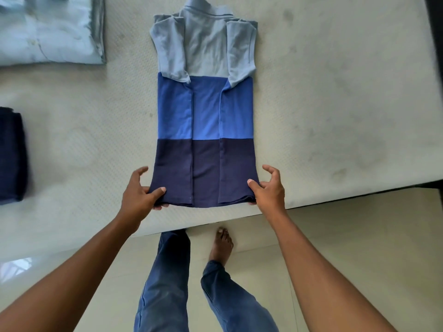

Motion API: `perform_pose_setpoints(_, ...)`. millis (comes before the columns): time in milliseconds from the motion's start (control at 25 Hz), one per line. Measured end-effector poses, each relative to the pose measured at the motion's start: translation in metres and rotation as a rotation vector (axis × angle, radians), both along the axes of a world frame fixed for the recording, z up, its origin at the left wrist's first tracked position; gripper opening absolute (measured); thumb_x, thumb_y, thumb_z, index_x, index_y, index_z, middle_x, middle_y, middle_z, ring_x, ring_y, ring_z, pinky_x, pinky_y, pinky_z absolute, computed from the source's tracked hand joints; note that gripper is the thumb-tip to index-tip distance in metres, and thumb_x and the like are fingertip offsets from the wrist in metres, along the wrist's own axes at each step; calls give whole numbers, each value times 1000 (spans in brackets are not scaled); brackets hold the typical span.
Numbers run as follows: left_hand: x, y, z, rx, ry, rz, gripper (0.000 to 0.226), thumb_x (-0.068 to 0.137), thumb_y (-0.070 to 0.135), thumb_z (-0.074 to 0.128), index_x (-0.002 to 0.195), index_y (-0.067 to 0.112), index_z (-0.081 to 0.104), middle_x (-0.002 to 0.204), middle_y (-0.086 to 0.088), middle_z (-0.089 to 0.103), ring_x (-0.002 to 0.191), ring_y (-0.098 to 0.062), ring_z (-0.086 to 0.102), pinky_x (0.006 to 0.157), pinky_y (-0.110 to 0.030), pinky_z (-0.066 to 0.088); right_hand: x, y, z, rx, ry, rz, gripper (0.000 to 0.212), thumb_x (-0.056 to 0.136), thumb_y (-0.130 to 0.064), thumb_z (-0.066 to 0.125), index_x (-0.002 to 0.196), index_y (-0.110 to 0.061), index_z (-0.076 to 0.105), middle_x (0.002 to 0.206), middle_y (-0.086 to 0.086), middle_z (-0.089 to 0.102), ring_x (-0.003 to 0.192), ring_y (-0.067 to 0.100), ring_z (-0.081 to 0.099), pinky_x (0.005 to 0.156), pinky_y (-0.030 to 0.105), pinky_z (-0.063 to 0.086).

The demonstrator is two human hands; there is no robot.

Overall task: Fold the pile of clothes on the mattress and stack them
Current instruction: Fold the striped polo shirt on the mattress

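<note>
A polo shirt in three bands, pale blue, mid blue and navy, lies lengthwise on the cream mattress. Its sides and sleeves are folded inward into a long strip, with the collar at the far end. My left hand pinches the near left corner of the navy hem, thumb on top. My right hand pinches the near right corner in the same way, with its other fingers raised.
A folded pale blue shirt lies at the far left. A folded navy garment sits at the left edge. The mattress's near edge runs just behind my hands, with tiled floor and my legs below.
</note>
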State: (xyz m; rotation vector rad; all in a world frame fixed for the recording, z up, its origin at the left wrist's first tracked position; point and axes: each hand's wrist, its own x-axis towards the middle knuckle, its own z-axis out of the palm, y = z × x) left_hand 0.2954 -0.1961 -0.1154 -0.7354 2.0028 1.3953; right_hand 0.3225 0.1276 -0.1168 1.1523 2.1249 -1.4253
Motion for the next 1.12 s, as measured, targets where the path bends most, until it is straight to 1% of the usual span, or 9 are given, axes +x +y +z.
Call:
perform_pose_setpoints(80, -25, -1, 22, 67, 47, 14, 39, 96, 7, 71, 130, 22, 59, 92, -17, 78, 68, -31, 76, 64, -37, 60, -18, 6, 17, -81, 9, -54, 34, 94, -13, 72, 123, -24, 60, 92, 17, 72, 76, 24, 74, 51, 31, 59)
perform_pose_setpoints(200, -82, 2, 40, 141, 34, 72, 11, 94, 8, 68, 101, 4, 76, 97, -31, 73, 61, -30, 72, 57, -29, 57, -63, 16, 37, -259, 22, -174, 8, 92, -9, 73, 98, -5, 72, 92, 18, 74, 64, 22, 70, 50, 29, 57)
perform_pose_setpoints(400, -199, 11, 25, 263, -23, 218, 35, 100, 28, 58, 111, -4, 65, 87, -27, 71, 57, -26, 71, 51, -28, 55, -171, 26, 34, -478, 47, -377, 18, 98, -15, 62, 87, 0, 64, 70, 21, 72, 57, 25, 72, 53, 30, 61)
perform_pose_setpoints(520, -261, 20, 4, 322, -24, 259, 37, 104, 36, 54, 112, 1, 58, 92, -24, 73, 72, -30, 77, 63, -34, 61, -238, 29, 5, -502, 88, -443, 27, 105, -24, 56, 98, 1, 59, 82, 23, 74, 69, 28, 75, 61, 32, 64)
perform_pose_setpoints(640, -286, 25, -25, 284, 151, 384, 28, 103, 34, 57, 114, 9, 60, 111, -20, 73, 93, -31, 77, 81, -41, 64, -270, 24, -36, -359, 251, -536, 22, 103, -20, 56, 117, -3, 58, 102, 22, 74, 86, 30, 78, 72, 38, 65)
perform_pose_setpoints(760, -251, 21, -48, -178, 370, 234, 23, 99, 36, 59, 113, 20, 65, 97, 3, 74, 87, -13, 73, 89, -39, 61, -244, 14, -61, 118, 318, -502, 23, 89, -18, 58, 111, -15, 67, 90, 3, 76, 80, 20, 77, 73, 36, 62)
perform_pose_setpoints(840, -220, 19, -57, -339, 335, 82, 33, 97, 40, 65, 122, 18, 62, 98, 7, 68, 90, -10, 67, 92, -36, 57, -213, 3, -64, 347, 233, -349, 22, 89, -28, 65, 109, -20, 68, 86, -10, 72, 86, 16, 72, 79, 28, 55)
perform_pose_setpoints(1000, -186, 19, -55, -299, 294, -116, 64, 91, 43, 75, 142, 20, 43, 117, 2, 61, 101, -13, 62, 87, -31, 52, -168, -11, -64, 252, 157, -142, 40, 92, -41, 74, 122, -18, 62, 113, -5, 67, 100, 11, 64, 81, 19, 49)
perform_pose_setpoints(1120, -174, 16, -49, -249, 290, -60, 50, 91, 27, 76, 133, 17, 51, 114, 5, 64, 99, -10, 64, 91, -34, 57, -167, -3, -59, 202, 157, -104, 42, 90, -33, 76, 127, -19, 60, 115, -6, 66, 101, 10, 65, 87, 26, 55)
